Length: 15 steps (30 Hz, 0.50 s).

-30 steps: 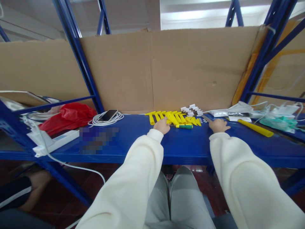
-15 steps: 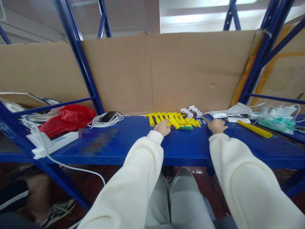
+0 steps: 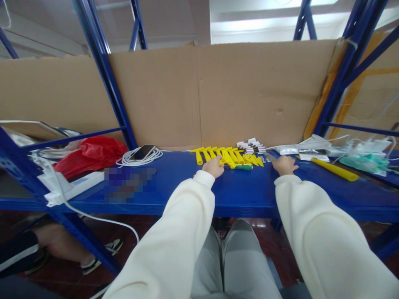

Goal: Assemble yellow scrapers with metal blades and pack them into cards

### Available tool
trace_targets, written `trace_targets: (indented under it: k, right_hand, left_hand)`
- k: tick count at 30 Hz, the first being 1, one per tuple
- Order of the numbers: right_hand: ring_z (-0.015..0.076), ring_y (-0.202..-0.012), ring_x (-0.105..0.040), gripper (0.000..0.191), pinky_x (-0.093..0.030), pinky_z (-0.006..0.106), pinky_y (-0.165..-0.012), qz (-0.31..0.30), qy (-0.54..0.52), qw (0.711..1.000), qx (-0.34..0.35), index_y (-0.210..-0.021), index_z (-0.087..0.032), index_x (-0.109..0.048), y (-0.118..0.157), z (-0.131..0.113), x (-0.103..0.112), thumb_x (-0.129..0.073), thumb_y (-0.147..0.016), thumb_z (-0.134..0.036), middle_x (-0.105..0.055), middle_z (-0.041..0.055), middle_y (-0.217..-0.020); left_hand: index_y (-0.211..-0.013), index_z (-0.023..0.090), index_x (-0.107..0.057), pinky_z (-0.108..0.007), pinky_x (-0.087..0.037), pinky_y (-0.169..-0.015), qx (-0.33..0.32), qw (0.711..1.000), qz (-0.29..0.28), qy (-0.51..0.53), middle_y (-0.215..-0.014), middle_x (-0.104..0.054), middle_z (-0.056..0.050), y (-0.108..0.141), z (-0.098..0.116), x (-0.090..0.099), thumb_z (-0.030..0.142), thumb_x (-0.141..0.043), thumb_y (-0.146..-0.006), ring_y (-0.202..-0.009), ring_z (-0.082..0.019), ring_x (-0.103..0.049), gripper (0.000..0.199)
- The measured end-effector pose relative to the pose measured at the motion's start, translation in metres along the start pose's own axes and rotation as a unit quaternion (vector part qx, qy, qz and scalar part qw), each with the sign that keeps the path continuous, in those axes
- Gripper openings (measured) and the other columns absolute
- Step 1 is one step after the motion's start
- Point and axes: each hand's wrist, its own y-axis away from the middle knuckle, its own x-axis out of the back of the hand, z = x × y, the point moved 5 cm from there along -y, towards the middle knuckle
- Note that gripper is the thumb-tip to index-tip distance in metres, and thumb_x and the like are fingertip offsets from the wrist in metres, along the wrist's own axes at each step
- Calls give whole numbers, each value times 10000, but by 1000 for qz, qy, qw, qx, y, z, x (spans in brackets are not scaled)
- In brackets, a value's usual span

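Observation:
On the blue shelf top, my left hand is at the near side of a row of yellow T-shaped plastic pieces. Its fingers look closed around the end of a yellow plastic piece lying in front of the row; the grip is partly hidden. A green-handled tool lies just right of it, below some small pointed yellow pieces. My right hand rests on the shelf farther right, index finger stretched left and other fingers apart, holding nothing visible. Behind lie several white-and-black small pieces.
A yellow rod and white packets lie at right, by a tangle of cables and green plastic. At left are a phone on coiled white cable, a red bag and a white power strip. Cardboard stands behind.
Both my hands stay in nearly the same places. At lower left, another person's leg and shoe have shifted to the right. The view has moved very slightly.

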Motion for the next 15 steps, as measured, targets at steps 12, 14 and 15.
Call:
trace_targets:
  k: [12, 14, 15]
  right_hand:
    - [410, -1246, -522, 209, -412, 626, -1021, 32, -83, 996, 10, -949, -125, -740, -15, 2, -4, -657, -785, -225, -671, 228, -1139]
    - [394, -1240, -545, 172, -427, 595, -1015, 29, -72, 997, 2, -916, -132, -740, -13, -1, -1, -639, -791, -192, -681, 221, -1111]
    - [386, -1236, -561, 159, -432, 581, -1016, 22, -67, 998, -4, -907, -139, -742, -12, -2, 0, -636, -794, -177, -690, 214, -1097]
  left_hand:
    - [-1381, 246, -602, -364, -491, -1055, 0, 1000, -3, 3, -1331, -717, -80, 0, 0, 0, 261, -567, -956, -1245, -242, -661, 427]
    - [-1381, 249, -603, -369, -489, -1055, 2, 1000, -3, 3, -1324, -721, -82, 0, 0, 0, 259, -570, -954, -1243, -244, -662, 428]
    - [-1380, 246, -605, -370, -488, -1056, 2, 1000, -2, 2, -1321, -722, -84, 0, 0, 0, 258, -571, -954, -1243, -246, -661, 428]
